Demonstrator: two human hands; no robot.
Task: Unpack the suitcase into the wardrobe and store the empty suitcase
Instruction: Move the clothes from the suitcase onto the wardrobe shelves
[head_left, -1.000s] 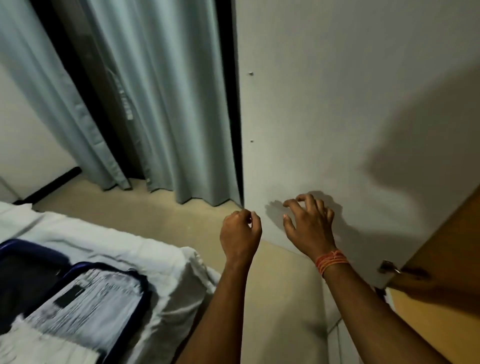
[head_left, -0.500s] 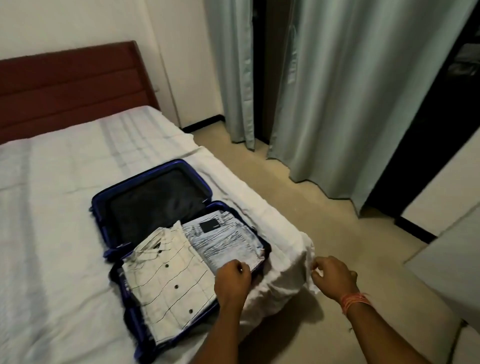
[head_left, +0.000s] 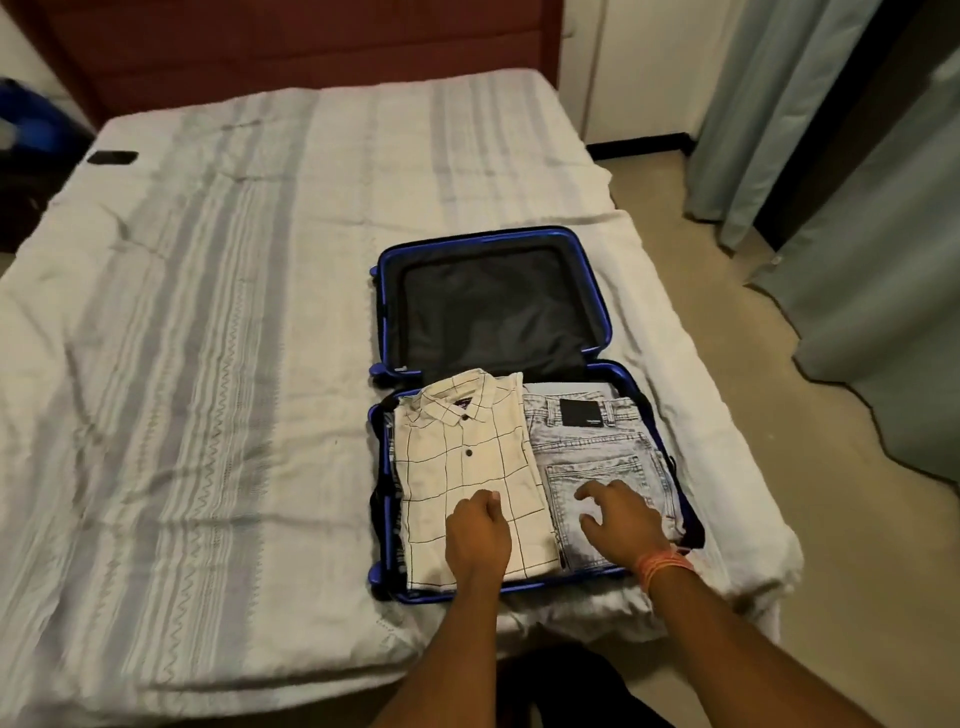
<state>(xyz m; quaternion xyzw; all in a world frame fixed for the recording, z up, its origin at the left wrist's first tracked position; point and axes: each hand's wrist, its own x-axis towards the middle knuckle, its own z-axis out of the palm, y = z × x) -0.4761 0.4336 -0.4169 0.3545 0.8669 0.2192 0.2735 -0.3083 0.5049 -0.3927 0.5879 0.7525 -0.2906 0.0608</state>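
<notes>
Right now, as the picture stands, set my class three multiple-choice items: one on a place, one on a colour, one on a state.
1. Where does the checked shirt lie in the suitcase?
A. left of the jeans
B. under the jeans
C. in the far half
2. What colour is the suitcase's rim?
A. red
B. blue
C. green
3. How is the suitcase?
A. zipped shut
B. open flat on the bed
C. upright on the floor
Key: 1 A, they lie side by side in the near half; 2 B, the rim shows blue; 3 B, both halves lie open on the bed.
</notes>
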